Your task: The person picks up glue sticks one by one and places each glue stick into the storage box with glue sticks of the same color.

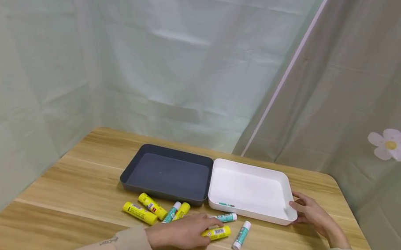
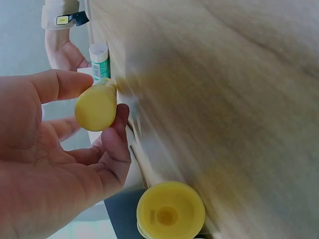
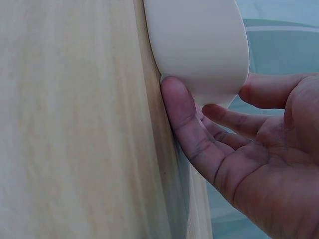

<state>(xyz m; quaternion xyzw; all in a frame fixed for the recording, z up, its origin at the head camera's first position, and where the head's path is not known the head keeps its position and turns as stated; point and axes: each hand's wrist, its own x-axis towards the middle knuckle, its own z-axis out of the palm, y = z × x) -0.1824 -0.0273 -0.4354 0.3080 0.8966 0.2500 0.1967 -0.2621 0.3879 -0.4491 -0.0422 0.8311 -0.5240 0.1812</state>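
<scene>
My L hand (image 1: pixel 185 231) pinches 1 yellow glue stick (image 1: pixel 219 233), well off back edge of desk (image 1: pixel 83 194); prob. light, stiff, bit slippery: hold mid-barrel. My R hand (image 1: pixel 312 214) grips white tray (image 1: pixel 249 213), R end.

The wood-grained surface (image 1: pixel 64 190) carries a white tray (image 1: pixel 249 212). Just left of the white tray sits a dark tray (image 1: pixel 171 178). Before the white tray's front wall lie a partly hidden teal-and-white glue stick (image 1: pixel 227 217) and a second teal-and-white stick (image 1: pixel 241 236). Left of and nearer than the white tray lie three yellow glue sticks (image 1: pixel 152 206) and a third teal-and-white stick (image 1: pixel 171 212).
</scene>
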